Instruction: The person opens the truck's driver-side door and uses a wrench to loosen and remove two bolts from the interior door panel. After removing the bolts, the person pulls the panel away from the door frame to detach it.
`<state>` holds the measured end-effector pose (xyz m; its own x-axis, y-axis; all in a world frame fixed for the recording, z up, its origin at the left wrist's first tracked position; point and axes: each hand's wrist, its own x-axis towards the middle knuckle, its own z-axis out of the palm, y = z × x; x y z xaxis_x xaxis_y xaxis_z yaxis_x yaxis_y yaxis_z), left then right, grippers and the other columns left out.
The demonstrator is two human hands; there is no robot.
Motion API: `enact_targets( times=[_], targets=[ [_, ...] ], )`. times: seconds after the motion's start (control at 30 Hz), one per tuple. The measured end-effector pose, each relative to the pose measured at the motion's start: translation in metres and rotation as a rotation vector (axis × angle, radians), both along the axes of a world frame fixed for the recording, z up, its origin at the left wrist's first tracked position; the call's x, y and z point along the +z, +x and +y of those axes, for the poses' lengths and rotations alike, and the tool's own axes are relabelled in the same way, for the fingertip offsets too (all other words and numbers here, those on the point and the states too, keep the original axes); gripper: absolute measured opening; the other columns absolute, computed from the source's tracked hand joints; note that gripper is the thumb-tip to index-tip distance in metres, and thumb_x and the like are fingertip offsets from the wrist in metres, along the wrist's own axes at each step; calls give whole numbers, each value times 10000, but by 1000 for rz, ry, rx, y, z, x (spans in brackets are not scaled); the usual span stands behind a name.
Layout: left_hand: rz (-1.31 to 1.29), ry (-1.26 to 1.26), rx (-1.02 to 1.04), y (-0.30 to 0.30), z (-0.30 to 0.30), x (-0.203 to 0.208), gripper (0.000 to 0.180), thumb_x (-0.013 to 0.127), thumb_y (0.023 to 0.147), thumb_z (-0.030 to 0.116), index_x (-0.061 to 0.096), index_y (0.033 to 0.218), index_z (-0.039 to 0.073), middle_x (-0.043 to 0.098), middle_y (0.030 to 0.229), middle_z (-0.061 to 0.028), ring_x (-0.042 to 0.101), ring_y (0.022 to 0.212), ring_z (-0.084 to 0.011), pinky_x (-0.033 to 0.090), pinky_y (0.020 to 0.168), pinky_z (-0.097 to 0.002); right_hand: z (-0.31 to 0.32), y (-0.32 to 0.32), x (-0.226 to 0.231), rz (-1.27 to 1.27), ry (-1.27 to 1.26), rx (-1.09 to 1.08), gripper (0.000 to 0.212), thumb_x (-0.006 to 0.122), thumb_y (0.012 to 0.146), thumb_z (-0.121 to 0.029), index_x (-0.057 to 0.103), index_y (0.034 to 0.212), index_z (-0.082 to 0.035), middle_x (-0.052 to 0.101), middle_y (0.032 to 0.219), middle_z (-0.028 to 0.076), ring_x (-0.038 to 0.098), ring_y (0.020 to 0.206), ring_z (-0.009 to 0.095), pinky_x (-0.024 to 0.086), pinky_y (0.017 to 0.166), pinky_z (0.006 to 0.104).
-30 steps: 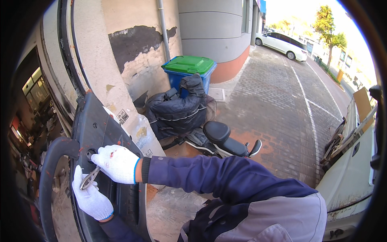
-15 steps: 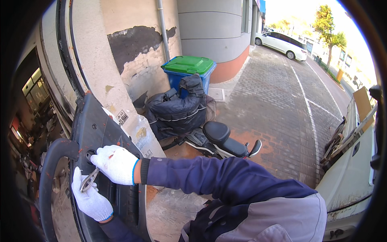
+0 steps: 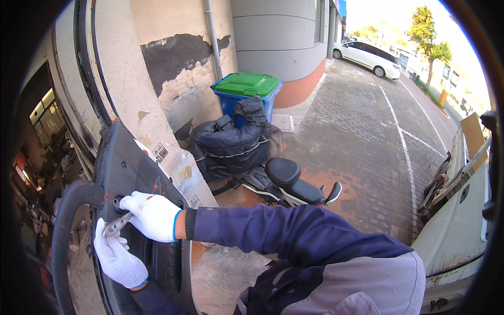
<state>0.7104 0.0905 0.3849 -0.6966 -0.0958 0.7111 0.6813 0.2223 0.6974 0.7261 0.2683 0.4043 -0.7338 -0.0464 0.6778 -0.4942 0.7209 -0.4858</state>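
Observation:
Both my hands wear white knit gloves and work at a black vehicle door panel (image 3: 137, 170) on the left. My right hand (image 3: 152, 215) reaches in from the right, its fingers closed around the hidden end of a metal ratchet wrench (image 3: 116, 224). Its fingertips press beside a round dark recess (image 3: 118, 202) in the panel. Below it, my left hand (image 3: 118, 258) holds the wrench's free end between thumb and fingers, fingers pointing upward. A thick curved black grab handle (image 3: 62, 236) stands just left of both hands.
A dark padded cover (image 3: 231, 144) lies over a scooter with a black seat (image 3: 294, 181). Behind it stands a blue bin with a green lid (image 3: 247, 84) by the peeling wall. A white vehicle panel (image 3: 454, 231) is at right; a white car (image 3: 366, 56) is parked far off.
The wrench's handle has swung slightly, its free end rising and now showing a broader face. My left hand has barely moved; my right hand stays at the recess.

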Motion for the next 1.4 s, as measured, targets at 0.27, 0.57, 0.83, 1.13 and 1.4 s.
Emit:
enact_targets(
  times=[0.27,0.57,0.83,1.13,1.4],
  targets=[
    [9,-60,50,2,-2,2,413,533,1159,78,680,1543,40,693,1086,-26,558,836,-80,453,723,-247,3,2,10,-101,-42,21,227,640,1092,-193,688,1209,-4,758,1068,237,769,969,441,607,900,513],
    [11,95,-87,13,2,8,385,533,1156,22,687,1508,19,696,1068,-27,577,819,-78,485,716,-237,2,-9,0,-517,-1048,531,430,644,1146,-386,685,1241,31,688,899,88,723,704,206,653,685,368],
    [48,96,-144,19,-3,16,359,571,1106,-33,730,1427,-19,723,1046,-82,624,804,-94,511,695,-244,3,-5,-3,215,269,-60,336,729,998,-128,696,1318,-29,752,1079,219,753,967,408,605,849,481],
    [83,175,-233,19,-5,16,339,574,1142,2,723,1446,-5,724,1038,-68,618,801,-82,518,703,-235,7,-13,0,-371,-779,307,301,617,1163,-280,716,1304,-32,693,854,120,668,689,261,646,771,423],
    [151,88,-218,16,-6,21,326,563,1144,6,705,1436,-19,722,1067,-88,640,822,-98,535,711,-250,2,-2,-11,249,150,-64,282,751,979,-31,765,1257,-78,726,1038,142,742,929,337,583,816,415]
  ],
)
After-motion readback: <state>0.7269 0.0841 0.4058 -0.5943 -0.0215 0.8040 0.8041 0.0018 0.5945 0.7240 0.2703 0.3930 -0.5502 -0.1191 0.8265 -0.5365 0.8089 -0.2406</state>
